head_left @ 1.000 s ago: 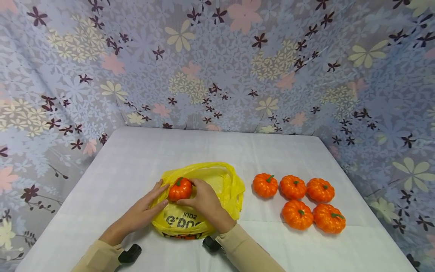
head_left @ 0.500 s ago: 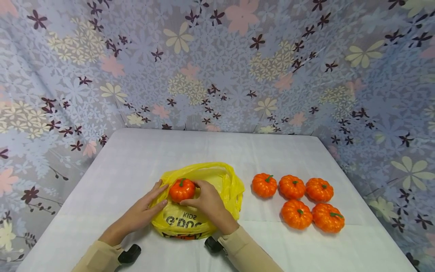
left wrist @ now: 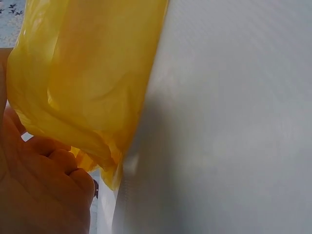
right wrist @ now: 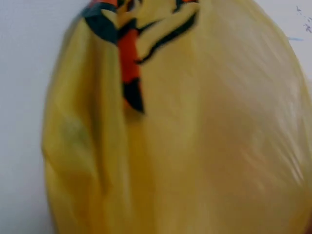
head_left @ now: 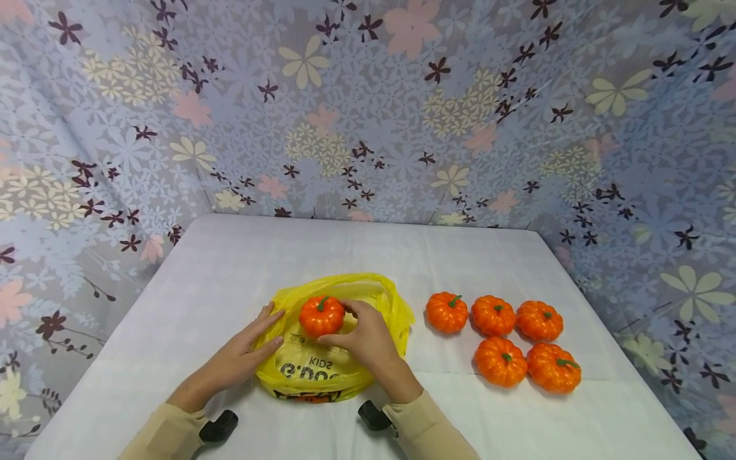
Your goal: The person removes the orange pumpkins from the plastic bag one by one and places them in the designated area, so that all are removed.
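In the head view, a yellow plastic bag (head_left: 368, 294) with dark printed letters lies with its mouth spread wide. My left hand (head_left: 232, 361) grips the bag's left edge; in the left wrist view its fingers are curled beside the yellow plastic (left wrist: 97, 73). Over the bag's mouth, my right hand (head_left: 370, 338) holds a small orange toy pumpkin (head_left: 321, 317) with a green stem, thumb at the near side and fingers at the far right side. The right wrist view is filled by the bag's outside (right wrist: 195, 122), with no hand clearly visible there.
To the right of the bag, several more orange pumpkins (head_left: 500, 362) sit in two rows on the white-covered table (head_left: 259, 249). A flowered cloth (head_left: 368, 128) hangs behind the table and along both sides.
My right hand has moved to the right and slightly away from the left hand, carrying the pumpkin, which looks larger and shows more fully. The left hand stays on the bag.
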Tool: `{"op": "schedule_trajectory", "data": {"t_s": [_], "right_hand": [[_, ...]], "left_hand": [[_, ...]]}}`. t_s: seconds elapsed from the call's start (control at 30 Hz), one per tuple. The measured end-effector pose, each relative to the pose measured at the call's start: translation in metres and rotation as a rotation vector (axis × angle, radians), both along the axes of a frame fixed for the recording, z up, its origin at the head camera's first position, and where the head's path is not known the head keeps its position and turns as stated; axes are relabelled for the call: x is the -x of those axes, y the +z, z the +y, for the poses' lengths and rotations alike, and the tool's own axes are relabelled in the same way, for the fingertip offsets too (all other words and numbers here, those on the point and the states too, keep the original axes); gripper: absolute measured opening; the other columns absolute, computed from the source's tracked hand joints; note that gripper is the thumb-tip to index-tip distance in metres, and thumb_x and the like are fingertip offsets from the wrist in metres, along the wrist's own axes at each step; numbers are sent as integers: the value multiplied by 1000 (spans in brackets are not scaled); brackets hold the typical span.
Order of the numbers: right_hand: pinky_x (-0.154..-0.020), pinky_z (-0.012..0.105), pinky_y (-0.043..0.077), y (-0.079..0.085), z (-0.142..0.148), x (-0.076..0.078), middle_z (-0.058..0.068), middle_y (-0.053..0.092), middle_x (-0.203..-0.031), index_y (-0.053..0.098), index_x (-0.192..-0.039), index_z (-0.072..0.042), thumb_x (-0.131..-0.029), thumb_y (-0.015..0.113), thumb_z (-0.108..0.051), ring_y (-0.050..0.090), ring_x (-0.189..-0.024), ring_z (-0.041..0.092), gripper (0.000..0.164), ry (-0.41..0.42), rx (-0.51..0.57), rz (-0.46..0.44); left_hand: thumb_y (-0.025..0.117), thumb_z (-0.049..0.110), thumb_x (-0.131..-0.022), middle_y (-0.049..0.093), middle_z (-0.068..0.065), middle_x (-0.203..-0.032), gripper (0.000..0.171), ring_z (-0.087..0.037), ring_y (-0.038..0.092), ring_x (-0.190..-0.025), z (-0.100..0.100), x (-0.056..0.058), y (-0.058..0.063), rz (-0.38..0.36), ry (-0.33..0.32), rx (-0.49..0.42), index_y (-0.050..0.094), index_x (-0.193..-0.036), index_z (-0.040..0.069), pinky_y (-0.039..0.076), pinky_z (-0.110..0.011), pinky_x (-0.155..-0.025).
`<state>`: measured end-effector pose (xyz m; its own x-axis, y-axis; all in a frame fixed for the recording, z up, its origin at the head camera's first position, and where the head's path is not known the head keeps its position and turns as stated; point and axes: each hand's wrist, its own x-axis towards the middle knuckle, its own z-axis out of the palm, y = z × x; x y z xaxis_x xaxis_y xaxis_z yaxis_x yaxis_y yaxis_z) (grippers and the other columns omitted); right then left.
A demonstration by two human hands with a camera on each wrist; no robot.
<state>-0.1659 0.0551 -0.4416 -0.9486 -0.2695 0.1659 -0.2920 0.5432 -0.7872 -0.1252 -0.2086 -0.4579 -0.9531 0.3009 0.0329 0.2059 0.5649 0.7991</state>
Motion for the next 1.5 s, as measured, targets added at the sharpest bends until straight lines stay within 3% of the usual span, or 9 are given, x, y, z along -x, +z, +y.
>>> {"op": "schedule_trajectory", "data": {"t_s": [0.43, 0.97, 1.27, 1.5], "right_hand": [[-103, 49, 47, 12, 25, -4, 11, 65, -129, 63, -132, -3, -70, 94, -35, 60, -121, 29, 77, -55, 68, 9], [-100, 51, 49, 15, 60, -14, 9, 66, -128, 67, -130, -7, -66, 96, -35, 62, -117, 30, 76, -179, 28, 19], [-100, 51, 49, 17, 88, -29, 4, 67, -126, 69, -126, -10, -64, 97, -34, 62, -116, 29, 72, -230, 46, 35], [-102, 51, 48, 20, 114, -43, 9, 65, -130, 65, -131, -7, -67, 95, -39, 61, -119, 32, 78, -284, 18, 14]], "left_hand": [[52, 37, -106, 10, -18, -166, 61, -40, 8, -151, 0, 1, 0, -1, -6, 17, 33, -159, 13, 11, -63, -116], [53, 36, -106, 9, -18, -166, 60, -41, 7, -151, -1, -2, 2, -7, -2, 0, 35, -158, 12, 10, -65, -116], [52, 37, -106, 9, -18, -166, 60, -41, 8, -151, -2, 0, 1, -5, -3, 17, 34, -158, 13, 11, -65, -116], [53, 36, -105, 10, -18, -166, 60, -41, 9, -150, -4, -2, -1, 0, -12, -3, 36, -158, 12, 10, -67, -115]]}}
